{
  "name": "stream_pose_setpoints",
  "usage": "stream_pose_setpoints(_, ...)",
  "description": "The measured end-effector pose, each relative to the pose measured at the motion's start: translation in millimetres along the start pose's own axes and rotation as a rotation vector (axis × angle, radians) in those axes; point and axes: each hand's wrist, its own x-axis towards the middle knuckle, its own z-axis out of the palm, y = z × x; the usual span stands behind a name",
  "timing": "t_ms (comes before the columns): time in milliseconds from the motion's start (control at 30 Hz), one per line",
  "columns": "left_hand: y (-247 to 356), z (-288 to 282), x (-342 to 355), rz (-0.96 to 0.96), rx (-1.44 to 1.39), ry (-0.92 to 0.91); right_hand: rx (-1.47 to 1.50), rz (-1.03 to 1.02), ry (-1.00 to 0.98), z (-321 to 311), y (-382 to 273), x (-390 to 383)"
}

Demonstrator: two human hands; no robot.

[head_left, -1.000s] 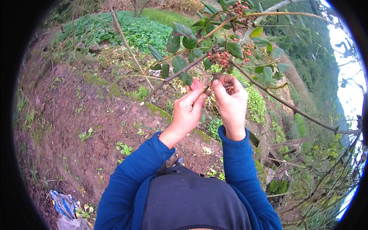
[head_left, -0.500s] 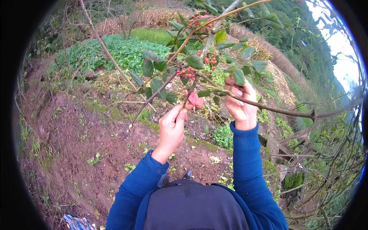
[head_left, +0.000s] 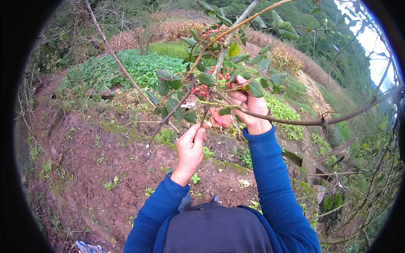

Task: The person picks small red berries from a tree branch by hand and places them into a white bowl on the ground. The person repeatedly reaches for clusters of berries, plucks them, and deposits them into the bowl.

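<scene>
A thorny-looking branch with green leaves and clusters of small red berries (head_left: 201, 90) hangs before me. My left hand (head_left: 190, 152) pinches a short brown twig (head_left: 203, 118) of it between thumb and fingers. Farther up and to the right, my right hand (head_left: 252, 110) reaches behind a long stem (head_left: 291, 121), its fingers curled beside another berry cluster (head_left: 222, 75). Leaves partly cover those fingers, so what lies between them is hidden. A crumpled pinkish-red thing (head_left: 220, 119), perhaps a bag, shows between my hands; its support cannot be made out.
A bare slanting stem (head_left: 116, 55) crosses on the left. Below lies reddish soil (head_left: 97, 156) with small weeds. Leafy green plants (head_left: 126, 69) and dry stalks (head_left: 177, 29) grow beyond. Tangled twigs (head_left: 371, 177) and a mossy block (head_left: 332, 200) are at the right.
My right hand has moved left and slightly down, closer to the berry clusters. My left hand keeps its pinch on the twig. The branch has shifted slightly, and the pinkish-red thing appears lower.
</scene>
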Motion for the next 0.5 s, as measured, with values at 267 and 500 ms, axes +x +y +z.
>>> stream_pose_setpoints(267,0.9,3.0,1.7,0.009,-0.001,-0.001,-0.166,-0.318,0.106,29.8,7.0,-9.7)
stream_pose_setpoints(500,-3.2,2.2,1.2,0.025,0.024,0.013,-0.432,-0.471,0.213,40.1,13.6,-18.7)
